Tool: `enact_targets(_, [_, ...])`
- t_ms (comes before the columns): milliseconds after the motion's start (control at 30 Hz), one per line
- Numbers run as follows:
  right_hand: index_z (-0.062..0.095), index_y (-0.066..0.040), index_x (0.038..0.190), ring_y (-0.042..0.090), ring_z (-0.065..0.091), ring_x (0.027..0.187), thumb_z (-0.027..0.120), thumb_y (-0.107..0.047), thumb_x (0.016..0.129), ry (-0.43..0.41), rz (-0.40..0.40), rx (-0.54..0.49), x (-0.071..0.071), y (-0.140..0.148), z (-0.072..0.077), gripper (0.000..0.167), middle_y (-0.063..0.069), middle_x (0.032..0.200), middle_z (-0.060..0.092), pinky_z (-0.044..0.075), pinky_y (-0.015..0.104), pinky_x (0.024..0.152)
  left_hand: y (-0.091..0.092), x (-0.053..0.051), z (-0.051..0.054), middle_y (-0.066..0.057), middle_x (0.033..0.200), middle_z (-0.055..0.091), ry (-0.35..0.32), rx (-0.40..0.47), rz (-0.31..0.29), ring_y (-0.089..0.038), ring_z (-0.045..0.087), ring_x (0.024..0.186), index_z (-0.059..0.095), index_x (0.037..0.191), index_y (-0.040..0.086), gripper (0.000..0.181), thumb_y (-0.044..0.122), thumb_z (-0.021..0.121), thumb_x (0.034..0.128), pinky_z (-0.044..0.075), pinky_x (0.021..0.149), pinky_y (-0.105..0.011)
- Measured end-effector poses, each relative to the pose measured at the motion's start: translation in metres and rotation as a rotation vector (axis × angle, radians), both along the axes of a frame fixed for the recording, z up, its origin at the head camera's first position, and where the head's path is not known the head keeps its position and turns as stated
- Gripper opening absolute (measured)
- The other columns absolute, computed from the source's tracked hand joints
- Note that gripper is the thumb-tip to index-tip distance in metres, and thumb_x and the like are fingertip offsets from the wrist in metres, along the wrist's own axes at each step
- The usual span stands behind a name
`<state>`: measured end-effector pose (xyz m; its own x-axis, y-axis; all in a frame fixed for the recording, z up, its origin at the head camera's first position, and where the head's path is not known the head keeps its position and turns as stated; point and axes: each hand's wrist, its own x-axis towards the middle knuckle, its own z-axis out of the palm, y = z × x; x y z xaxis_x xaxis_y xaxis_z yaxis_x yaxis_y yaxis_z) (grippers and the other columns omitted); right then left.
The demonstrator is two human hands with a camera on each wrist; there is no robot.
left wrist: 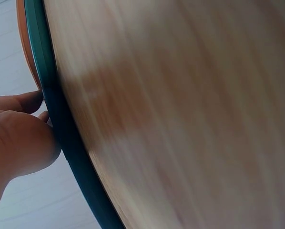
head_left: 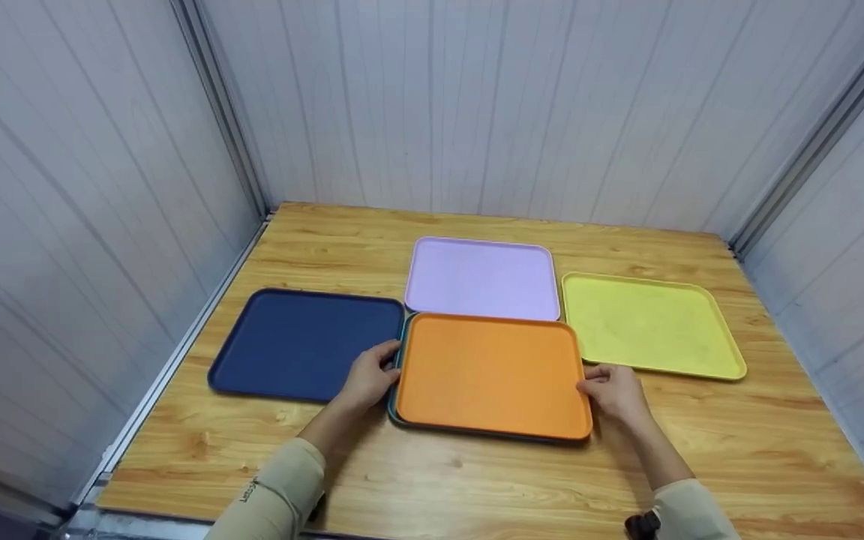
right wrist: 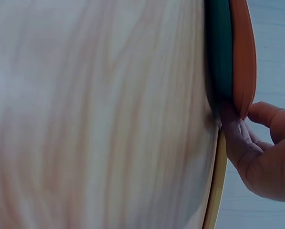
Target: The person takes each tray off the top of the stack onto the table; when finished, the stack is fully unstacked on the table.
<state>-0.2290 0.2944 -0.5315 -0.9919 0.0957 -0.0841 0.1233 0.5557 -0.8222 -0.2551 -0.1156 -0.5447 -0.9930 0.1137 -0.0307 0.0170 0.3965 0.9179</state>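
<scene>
An orange tray (head_left: pixel 492 375) lies on top of a teal tray (head_left: pixel 396 414), shifted a little to the right, so the teal rim shows along the left. My left hand (head_left: pixel 369 375) holds the left edge of the orange tray. In the left wrist view one digit reaches the orange rim (left wrist: pixel 24 45), while another part of the hand is against the teal rim (left wrist: pixel 76 143). On the opposite side my right hand (head_left: pixel 616 390) pinches the orange tray's right edge, its thumb at the rim and its other fingers (right wrist: pixel 235 129) lower down.
A navy blue tray (head_left: pixel 312 345) lies at the left, partly behind the left hand. The lilac tray (head_left: pixel 483 277) sits just behind the orange one, and a yellow tray (head_left: pixel 649 322) is at the right. All rest on a wooden table (head_left: pixel 492 487) with pale walls (head_left: pixel 432 105) around it.
</scene>
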Motion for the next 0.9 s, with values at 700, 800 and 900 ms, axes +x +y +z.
enact_targets(700, [0.019, 0.011, 0.156, 0.023, 0.069, 0.101, 0.059, 0.006, 0.097, -0.297, 0.108, -0.656, 0.019, 0.038, -0.004, 0.072, 0.025, 0.145, 0.050, 0.059, 0.042, 0.084, 0.001, -0.001, -0.001, -0.024, 0.146, 0.051, -0.051, 0.019, -0.011, -0.033, 0.045, 0.137, 0.050, 0.145, -0.006, 0.064, -0.017, 0.064, 0.0839, 0.042, 0.110, -0.044])
enact_targets(800, [0.002, 0.003, 0.160, 0.024, 0.068, 0.103, 0.056, 0.007, 0.098, -0.348, 0.179, -0.773, 0.022, 0.043, -0.006, 0.082, 0.020, 0.154, 0.037, 0.058, 0.043, 0.086, 0.001, -0.002, -0.001, -0.023, 0.145, 0.052, -0.052, 0.031, 0.000, -0.033, 0.046, 0.136, 0.050, 0.144, -0.006, 0.064, -0.018, 0.064, 0.0831, 0.042, 0.110, -0.043])
enact_targets(900, [-0.004, -0.002, 0.161, 0.024, 0.069, 0.101, 0.053, 0.003, 0.102, -0.368, 0.200, -0.821, 0.025, 0.048, -0.007, 0.082, 0.010, 0.144, 0.048, 0.059, 0.043, 0.084, 0.002, -0.002, -0.002, -0.022, 0.147, 0.050, -0.064, 0.036, 0.005, -0.032, 0.045, 0.138, 0.050, 0.146, -0.005, 0.063, -0.017, 0.064, 0.0850, 0.042, 0.110, -0.043])
